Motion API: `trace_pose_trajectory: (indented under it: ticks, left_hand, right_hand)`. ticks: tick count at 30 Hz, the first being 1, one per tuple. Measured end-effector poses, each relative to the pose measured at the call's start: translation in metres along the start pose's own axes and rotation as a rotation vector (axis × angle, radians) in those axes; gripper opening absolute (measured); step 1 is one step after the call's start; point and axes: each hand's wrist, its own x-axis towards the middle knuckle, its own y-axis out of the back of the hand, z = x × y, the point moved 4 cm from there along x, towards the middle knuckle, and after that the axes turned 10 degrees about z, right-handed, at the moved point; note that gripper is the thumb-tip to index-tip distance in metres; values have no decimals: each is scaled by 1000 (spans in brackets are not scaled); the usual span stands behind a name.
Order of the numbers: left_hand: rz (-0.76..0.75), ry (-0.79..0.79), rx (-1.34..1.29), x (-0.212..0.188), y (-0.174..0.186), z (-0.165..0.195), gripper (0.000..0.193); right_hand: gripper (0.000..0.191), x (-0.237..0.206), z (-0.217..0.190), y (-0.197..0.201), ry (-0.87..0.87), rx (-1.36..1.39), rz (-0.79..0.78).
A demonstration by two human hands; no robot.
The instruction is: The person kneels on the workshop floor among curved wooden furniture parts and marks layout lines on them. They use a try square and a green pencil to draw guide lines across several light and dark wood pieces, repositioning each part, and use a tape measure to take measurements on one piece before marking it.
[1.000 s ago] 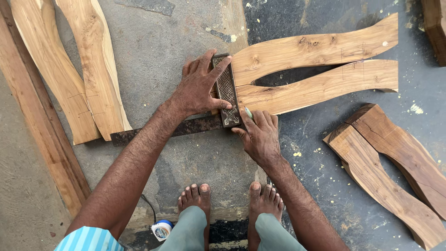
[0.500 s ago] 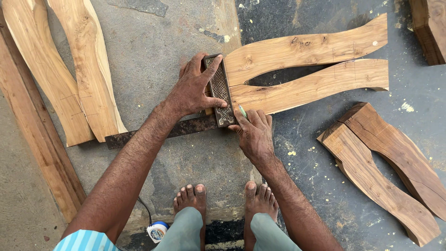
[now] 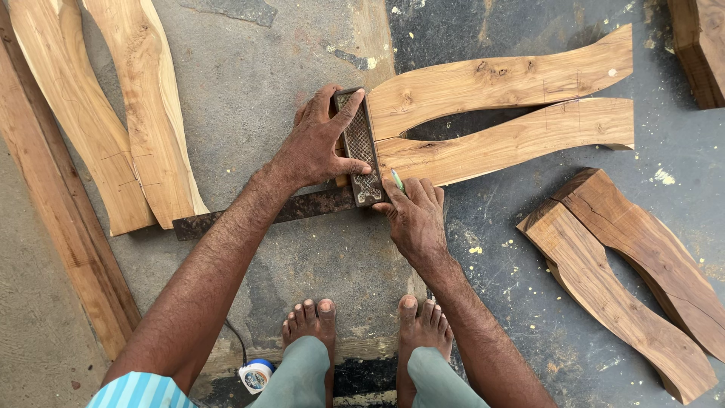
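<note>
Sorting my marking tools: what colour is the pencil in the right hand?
Green; the pencil shows only in the head view, poking above the right hand.

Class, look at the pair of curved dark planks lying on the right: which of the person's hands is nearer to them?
Right. The right hand is nearest the dark planks, though apart from them; the left hand presses the square farther away.

Grey concrete floor (image 3: 287,83) carries curved wooden pieces (image 3: 498,113) and a plank (image 3: 53,219).

Grey concrete floor (image 3: 249,91), stained dark rightward, daylit.
</note>
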Motion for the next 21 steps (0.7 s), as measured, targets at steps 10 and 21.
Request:
trace_pose_trajectory:
  ticks: [10,21]
  left_hand:
    - [13,-14,62,1,0,0,127]
    - [-30,3,124,2,2,2,126]
  right_hand:
    - [95,-3,27,69,-244,872,108]
    - [39,-17,54,41,-474,950,327]
